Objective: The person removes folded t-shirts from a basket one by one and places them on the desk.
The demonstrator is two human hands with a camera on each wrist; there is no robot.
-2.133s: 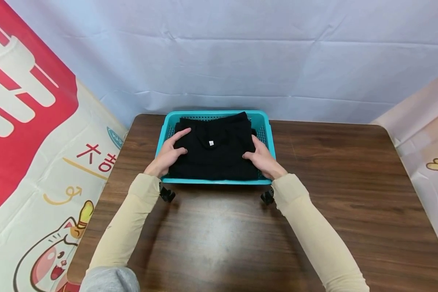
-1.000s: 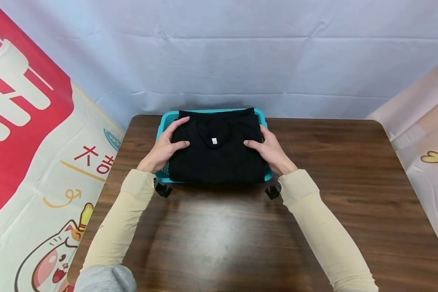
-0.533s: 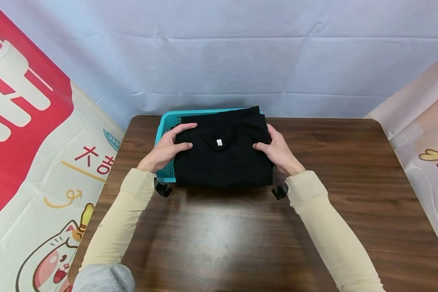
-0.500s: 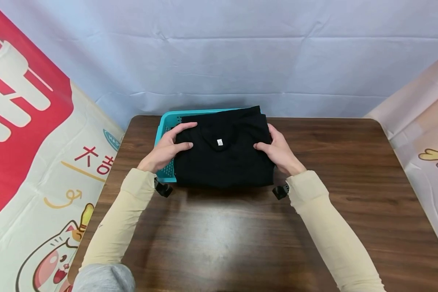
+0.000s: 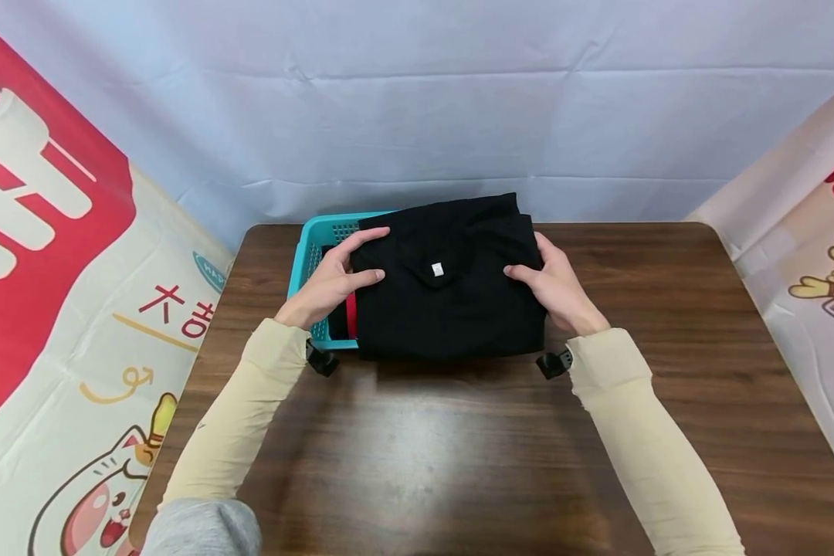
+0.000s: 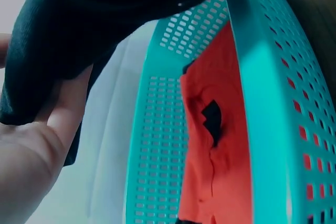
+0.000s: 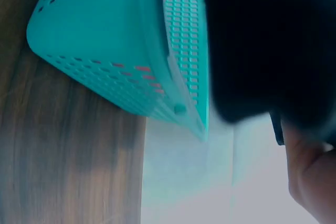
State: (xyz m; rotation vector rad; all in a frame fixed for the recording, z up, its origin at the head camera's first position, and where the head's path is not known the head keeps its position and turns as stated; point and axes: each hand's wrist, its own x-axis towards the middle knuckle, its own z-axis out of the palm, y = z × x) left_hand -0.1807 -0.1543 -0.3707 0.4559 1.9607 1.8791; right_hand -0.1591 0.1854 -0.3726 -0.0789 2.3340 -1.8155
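Observation:
A folded black shirt [image 5: 459, 309] with a small white neck label is held level above the turquoise basket [image 5: 299, 270]. My left hand [image 5: 333, 282] grips its left side, thumb on top and other fingers reaching underneath. On the opposite side my right hand [image 5: 559, 282] holds the shirt the same way. In the left wrist view the shirt [image 6: 105, 19] hangs over the basket's rim, and a red garment [image 6: 223, 124] with a black patch lies inside. The right wrist view has the shirt [image 7: 268, 40] dark and blurred beside the basket [image 7: 94, 30].
The basket stands at the back of a brown wooden table [image 5: 417, 455], close to a pale cloth backdrop [image 5: 417, 116]. Printed cloth [image 5: 55, 309] hangs along the left side, with another printed cloth [image 5: 820, 255] at the right.
Both hands have lifted the black shirt out of the basket and carried it to the right. The basket's left part and a strip of red cloth now show.

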